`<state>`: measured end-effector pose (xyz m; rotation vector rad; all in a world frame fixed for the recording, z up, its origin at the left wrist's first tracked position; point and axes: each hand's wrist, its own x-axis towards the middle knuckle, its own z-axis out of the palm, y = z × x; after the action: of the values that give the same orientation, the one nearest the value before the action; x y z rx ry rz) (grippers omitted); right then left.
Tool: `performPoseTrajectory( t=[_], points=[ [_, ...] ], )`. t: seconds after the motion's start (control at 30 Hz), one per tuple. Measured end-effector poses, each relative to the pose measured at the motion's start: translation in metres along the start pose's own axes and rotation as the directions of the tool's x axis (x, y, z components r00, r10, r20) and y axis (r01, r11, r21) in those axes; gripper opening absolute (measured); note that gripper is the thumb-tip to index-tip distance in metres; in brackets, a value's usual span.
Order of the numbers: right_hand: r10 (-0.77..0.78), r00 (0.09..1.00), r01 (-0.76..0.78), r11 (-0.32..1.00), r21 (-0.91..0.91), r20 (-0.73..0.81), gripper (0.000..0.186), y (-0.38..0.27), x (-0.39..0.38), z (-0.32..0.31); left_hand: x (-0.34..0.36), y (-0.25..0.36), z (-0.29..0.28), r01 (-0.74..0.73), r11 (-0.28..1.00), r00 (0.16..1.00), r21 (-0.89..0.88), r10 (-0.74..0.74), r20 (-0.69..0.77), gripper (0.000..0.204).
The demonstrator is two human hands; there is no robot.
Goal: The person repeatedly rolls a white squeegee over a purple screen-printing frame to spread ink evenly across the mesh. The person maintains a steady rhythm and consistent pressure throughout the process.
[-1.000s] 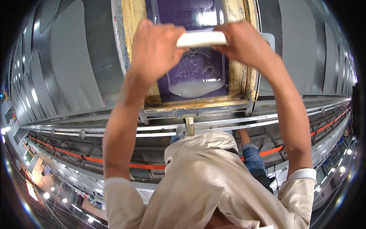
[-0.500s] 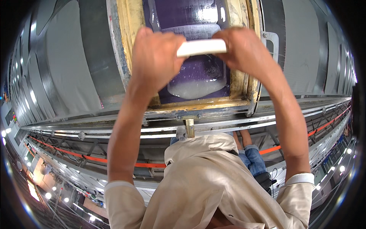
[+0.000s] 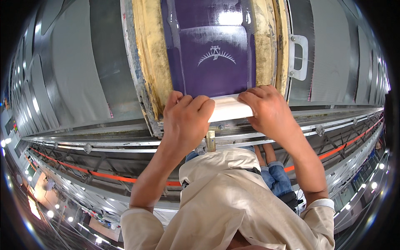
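Note:
A white squeegee (image 3: pixel 230 109) spans the near end of a screen-printing frame (image 3: pixel 151 54). My left hand (image 3: pixel 187 118) is closed round its left end, and my right hand (image 3: pixel 268 110) grips the right end. Beyond the squeegee stretches the purple mesh (image 3: pixel 216 77), showing a pale emblem with a spiked arc. Wet, glossy streaks run along both sides of the mesh. The squeegee's lower edge is hidden under my hands.
Grey fabric pieces (image 3: pixel 77 62) lie flat on the long table to both sides. A metal handle (image 3: pixel 299 57) sticks out from the frame's right side. Metal rails (image 3: pixel 125 146) and an orange strip (image 3: pixel 104 171) run along the table's near edge.
Both hands have drawn the squeegee toward me, from mid-mesh to the frame's near end. The whitish fluid that lay on the near mesh no longer shows, and the emblem is now visible.

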<state>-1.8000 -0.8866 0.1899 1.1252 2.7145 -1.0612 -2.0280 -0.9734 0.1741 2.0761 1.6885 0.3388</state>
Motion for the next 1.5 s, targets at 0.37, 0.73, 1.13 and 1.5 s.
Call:
performPoseTrajectory(
  t=[0.37,0.73,1.13,1.5],
  points=[
    [-0.127,0.973,0.11,0.989,-0.099,-0.193,0.021,0.098,0.229,-0.13,0.247,-0.112,-0.09,-0.104,0.974,0.981,0.201,0.134,-0.14,0.018],
    [-0.073,0.994,0.058,0.984,-0.166,-0.087,0.025,0.146,0.365,-0.207,0.385,-0.181,-0.131,-0.009,0.988,0.995,0.153,0.024,-0.099,0.034],
    [-0.093,0.987,0.067,0.98,-0.187,-0.133,0.03,0.141,0.346,-0.198,0.367,-0.175,-0.129,-0.127,0.979,0.978,0.159,0.15,-0.144,0.03],
    [-0.088,0.989,0.06,0.972,-0.229,-0.116,0.024,0.148,0.341,-0.188,0.361,-0.172,-0.113,-0.019,0.984,0.986,0.178,0.048,-0.16,0.032]
  ],
)
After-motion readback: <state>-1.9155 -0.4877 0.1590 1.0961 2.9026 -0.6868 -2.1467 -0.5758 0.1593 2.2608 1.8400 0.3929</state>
